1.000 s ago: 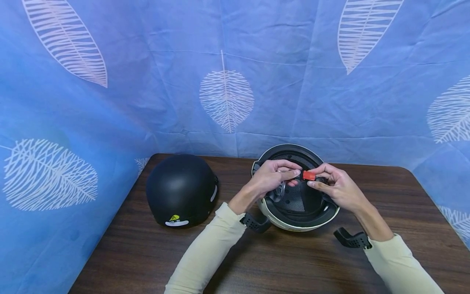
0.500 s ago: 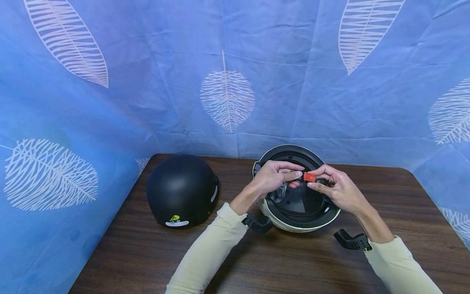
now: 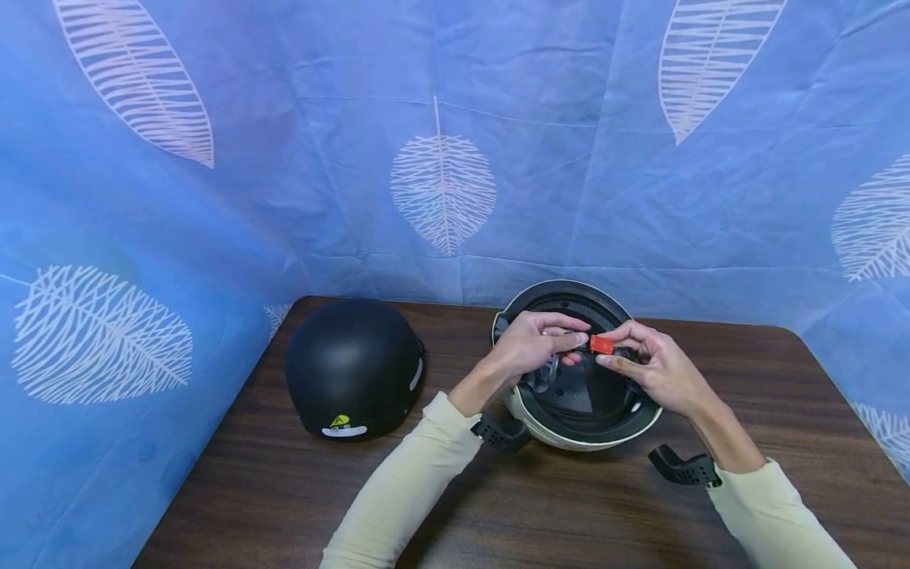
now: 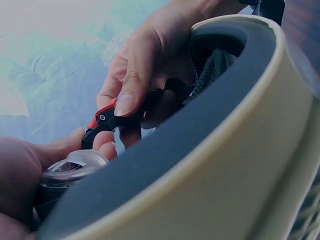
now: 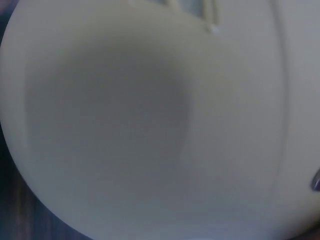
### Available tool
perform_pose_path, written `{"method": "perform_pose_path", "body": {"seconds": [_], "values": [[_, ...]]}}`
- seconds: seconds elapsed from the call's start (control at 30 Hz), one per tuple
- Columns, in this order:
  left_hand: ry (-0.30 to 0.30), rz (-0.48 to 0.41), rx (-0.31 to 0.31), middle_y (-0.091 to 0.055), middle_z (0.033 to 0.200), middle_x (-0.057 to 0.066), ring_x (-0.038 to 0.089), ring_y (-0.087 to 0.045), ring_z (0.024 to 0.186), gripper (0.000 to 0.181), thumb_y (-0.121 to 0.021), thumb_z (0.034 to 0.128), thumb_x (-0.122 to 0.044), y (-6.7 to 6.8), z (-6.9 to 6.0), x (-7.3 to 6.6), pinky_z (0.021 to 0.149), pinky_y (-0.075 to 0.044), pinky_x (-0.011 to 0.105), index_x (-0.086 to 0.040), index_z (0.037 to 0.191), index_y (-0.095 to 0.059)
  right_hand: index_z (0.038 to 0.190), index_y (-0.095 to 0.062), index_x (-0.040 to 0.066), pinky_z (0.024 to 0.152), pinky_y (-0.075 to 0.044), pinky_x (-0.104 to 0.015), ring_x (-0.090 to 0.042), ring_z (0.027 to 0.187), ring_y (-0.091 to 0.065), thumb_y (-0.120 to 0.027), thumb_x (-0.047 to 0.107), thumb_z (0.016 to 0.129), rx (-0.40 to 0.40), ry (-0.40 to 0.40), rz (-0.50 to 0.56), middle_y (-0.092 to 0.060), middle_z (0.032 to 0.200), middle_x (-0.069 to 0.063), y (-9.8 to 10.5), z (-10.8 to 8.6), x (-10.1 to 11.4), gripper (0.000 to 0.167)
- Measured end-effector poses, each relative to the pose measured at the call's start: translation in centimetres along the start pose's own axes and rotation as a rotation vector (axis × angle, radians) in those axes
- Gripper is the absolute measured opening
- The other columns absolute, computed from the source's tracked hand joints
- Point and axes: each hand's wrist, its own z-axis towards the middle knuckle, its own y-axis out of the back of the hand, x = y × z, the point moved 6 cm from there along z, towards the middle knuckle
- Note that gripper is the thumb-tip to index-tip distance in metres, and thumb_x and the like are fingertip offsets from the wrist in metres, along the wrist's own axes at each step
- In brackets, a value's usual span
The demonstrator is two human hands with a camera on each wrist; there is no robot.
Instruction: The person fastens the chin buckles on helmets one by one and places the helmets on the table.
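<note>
A cream helmet (image 3: 562,435) lies upside down on the table, its black padded inside facing up. Over its opening, a red and black chin strap buckle (image 3: 602,344) is held between both hands. My left hand (image 3: 529,346) pinches the strap end on the buckle's left side. Thumb and fingers of my right hand (image 3: 661,370) grip the buckle from the right. In the left wrist view, the two parts of the buckle (image 4: 102,117) meet; whether they are locked I cannot tell. The helmet's pale shell (image 5: 150,125) fills the right wrist view, where neither hand shows.
A matte black helmet (image 3: 351,367) with a yellow sticker sits dome up at the table's left. The brown wooden table (image 3: 554,506) ends at a blue leaf-print cloth (image 3: 341,158) hanging behind and at the sides. A clear plastic piece (image 3: 546,375) is by the left hand.
Both hands keep their hold on the buckle and strap. The whole scene has shifted very slightly to the right in the head view; otherwise little differs.
</note>
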Motion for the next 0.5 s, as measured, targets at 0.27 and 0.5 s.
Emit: {"method": "perform_pose_path", "body": {"seconds": [0.27,0.5], "values": [[-0.012,0.021,-0.017,-0.075,0.083,0.002,0.036,-0.072,0.082,0.016,-0.071,0.0917,-0.013,-0.18,-0.01,-0.12,0.072,-0.059,0.030,-0.010,0.107,-0.076,0.109,-0.059,0.005,0.065,-0.048,-0.022,-0.013,0.071,-0.063,-0.068,0.007,0.093,0.010,0.016,-0.044,-0.075,0.093,0.006,-0.05,-0.03,0.10,0.019],[-0.017,0.087,-0.015,-0.074,0.078,0.002,0.045,-0.069,0.093,0.020,-0.070,0.0927,-0.014,-0.02,-0.09,-0.27,0.072,-0.059,0.035,-0.003,0.109,-0.074,0.112,-0.063,0.010,0.072,-0.044,-0.024,-0.010,0.081,-0.058,-0.071,0.013,0.092,0.010,0.012,-0.135,-0.075,0.095,-0.001,-0.23,0.02,0.47,0.021]]}}
